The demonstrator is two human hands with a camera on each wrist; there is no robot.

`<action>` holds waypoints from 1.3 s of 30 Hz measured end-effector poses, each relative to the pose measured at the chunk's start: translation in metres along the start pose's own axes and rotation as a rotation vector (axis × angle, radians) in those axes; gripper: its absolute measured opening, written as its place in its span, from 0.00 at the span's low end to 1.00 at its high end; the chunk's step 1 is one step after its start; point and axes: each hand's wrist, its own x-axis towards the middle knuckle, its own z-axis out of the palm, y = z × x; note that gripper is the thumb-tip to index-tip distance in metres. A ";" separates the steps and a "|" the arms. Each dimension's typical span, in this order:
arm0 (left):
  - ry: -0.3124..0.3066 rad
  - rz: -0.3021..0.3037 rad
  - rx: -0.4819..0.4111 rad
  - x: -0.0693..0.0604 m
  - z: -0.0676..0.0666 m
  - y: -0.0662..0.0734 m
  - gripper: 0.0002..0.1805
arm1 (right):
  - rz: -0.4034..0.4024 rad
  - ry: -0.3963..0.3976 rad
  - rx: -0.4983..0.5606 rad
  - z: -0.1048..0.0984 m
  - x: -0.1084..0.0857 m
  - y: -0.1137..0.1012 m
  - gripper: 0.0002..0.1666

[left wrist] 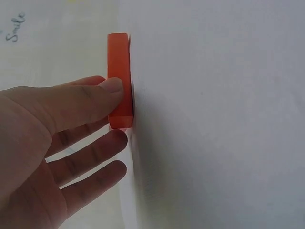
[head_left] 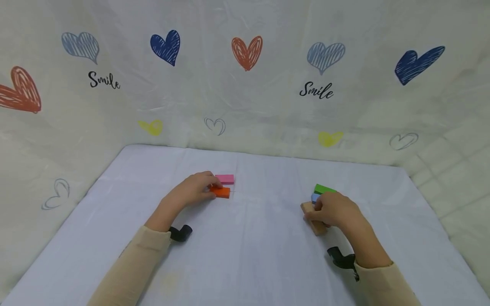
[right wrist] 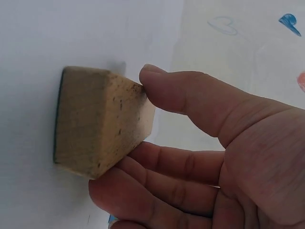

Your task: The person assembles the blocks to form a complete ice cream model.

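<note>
My left hand [head_left: 195, 190] pinches an orange block [head_left: 222, 193] between thumb and fingers. In the left wrist view the thumb lies on the face of that orange block [left wrist: 119, 57], and two lower fingers stay off it. Just behind it lies a pink block [head_left: 226, 179]. On the right, my right hand [head_left: 334, 209] holds a plain wooden block [head_left: 318, 227] that lies at a slant. The right wrist view shows thumb and fingers on opposite sides of the wooden block [right wrist: 102, 124]. Beyond that hand are a green block [head_left: 324, 189] and a blue block [head_left: 315, 198], partly hidden by it.
A white cloth [head_left: 264, 246] covers the table. Behind it hangs a pale sheet [head_left: 283, 51] printed with hearts and the word Smile. Black straps [head_left: 181, 233] show at both wrists, near the beige sleeves [head_left: 134, 263].
</note>
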 end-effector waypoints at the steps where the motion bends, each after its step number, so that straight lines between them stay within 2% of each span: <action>1: -0.002 0.004 -0.003 0.000 0.001 0.000 0.15 | -0.007 0.008 0.006 0.001 0.000 0.000 0.20; 14: -0.010 0.026 -0.010 0.003 0.008 0.008 0.15 | -0.033 0.050 0.047 0.010 0.004 -0.003 0.22; 22: -0.008 0.054 0.008 0.006 0.009 0.011 0.21 | -0.037 0.051 0.045 0.012 0.006 -0.008 0.26; 31: -0.027 0.089 0.049 0.015 0.012 0.017 0.17 | -0.074 0.073 0.066 0.014 0.007 -0.017 0.25; 39: -0.039 0.097 0.061 0.020 0.012 0.026 0.15 | -0.059 0.066 0.084 0.017 0.008 -0.022 0.25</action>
